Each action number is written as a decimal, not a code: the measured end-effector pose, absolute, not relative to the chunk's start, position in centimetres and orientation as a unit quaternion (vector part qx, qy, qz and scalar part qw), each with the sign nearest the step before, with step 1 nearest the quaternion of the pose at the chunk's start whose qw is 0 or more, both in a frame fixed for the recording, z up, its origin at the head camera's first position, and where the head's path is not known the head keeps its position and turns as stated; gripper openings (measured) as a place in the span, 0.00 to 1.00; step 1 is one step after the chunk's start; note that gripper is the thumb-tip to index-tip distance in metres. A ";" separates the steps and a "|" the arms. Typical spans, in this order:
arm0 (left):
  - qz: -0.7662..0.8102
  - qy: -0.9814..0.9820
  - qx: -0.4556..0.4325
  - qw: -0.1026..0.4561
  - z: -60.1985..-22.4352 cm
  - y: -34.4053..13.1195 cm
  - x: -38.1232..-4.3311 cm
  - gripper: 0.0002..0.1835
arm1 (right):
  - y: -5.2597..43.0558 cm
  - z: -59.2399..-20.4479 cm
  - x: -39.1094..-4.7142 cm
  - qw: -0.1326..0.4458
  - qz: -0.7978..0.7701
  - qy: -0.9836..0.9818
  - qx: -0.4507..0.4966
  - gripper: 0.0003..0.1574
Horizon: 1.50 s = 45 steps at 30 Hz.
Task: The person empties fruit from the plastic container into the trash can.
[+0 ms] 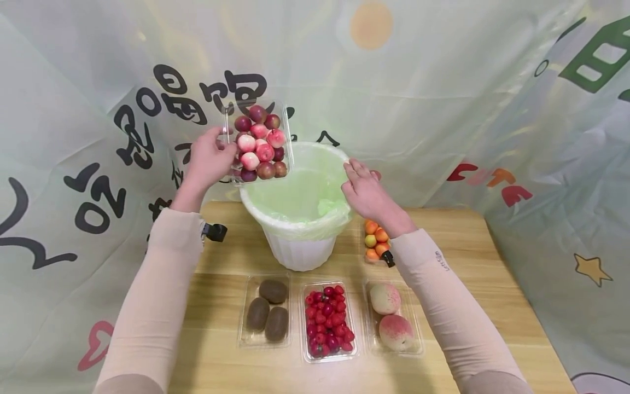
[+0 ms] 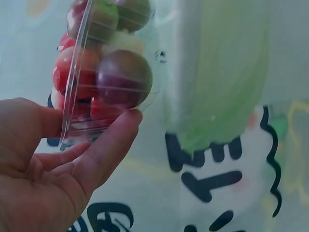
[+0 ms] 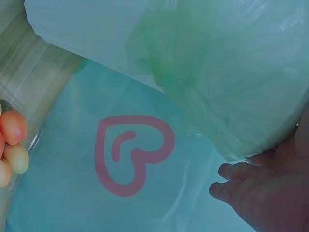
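Note:
My left hand (image 1: 211, 156) grips the edge of a clear plastic box of plums (image 1: 261, 143), tilted so its fruit faces me. Dark purple fruits and pink-white ones fill the box, which overlaps the left rim of a white bin (image 1: 300, 251) in the head view. In the left wrist view, the thumb and fingers hold the lower end of the box from both sides. A pale green bag (image 3: 231, 87) lines the bin and folds over its rim. At the right rim is my right hand (image 1: 369, 191), fingers extended and fingertips right beside the bag's edge.
Boxes of kiwis (image 1: 275, 324), red berries and cherries (image 1: 328, 320), and peaches (image 1: 395, 331) stand in a front row on the wooden table (image 1: 216, 361). Behind the right forearm sits a box of small orange fruits (image 1: 376, 238). Printed curtains (image 1: 433, 87) hang close around the table.

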<state>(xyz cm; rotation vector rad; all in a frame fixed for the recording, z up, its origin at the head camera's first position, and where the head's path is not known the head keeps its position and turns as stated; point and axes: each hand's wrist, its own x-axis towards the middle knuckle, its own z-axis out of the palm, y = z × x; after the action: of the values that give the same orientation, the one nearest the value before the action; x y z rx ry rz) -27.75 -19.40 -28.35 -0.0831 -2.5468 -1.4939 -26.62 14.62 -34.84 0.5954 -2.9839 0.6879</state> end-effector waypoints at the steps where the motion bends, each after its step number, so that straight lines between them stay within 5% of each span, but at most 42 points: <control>1: -0.510 -0.854 -0.027 0.099 -28.5 -19.1 -27.9 0.23 | 14.6 -34.8 -26.6 0.010 0.220 -0.957 0.191 0.39; 15: -0.486 -0.847 -0.025 0.215 -30.3 -16.0 -29.2 0.22 | 14.6 -34.9 -26.7 0.013 0.220 -0.957 0.190 0.40; 45: -0.452 -0.844 -0.034 0.287 -31.9 -13.8 -29.7 0.19 | 14.4 -34.8 -26.6 0.025 0.213 -0.958 0.191 0.40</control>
<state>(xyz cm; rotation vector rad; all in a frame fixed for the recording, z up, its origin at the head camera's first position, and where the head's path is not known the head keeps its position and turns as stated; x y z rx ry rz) -29.65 -13.77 -31.92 -0.0912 -2.2540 -1.2074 -26.58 14.41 -34.82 0.5908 -2.9614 0.6582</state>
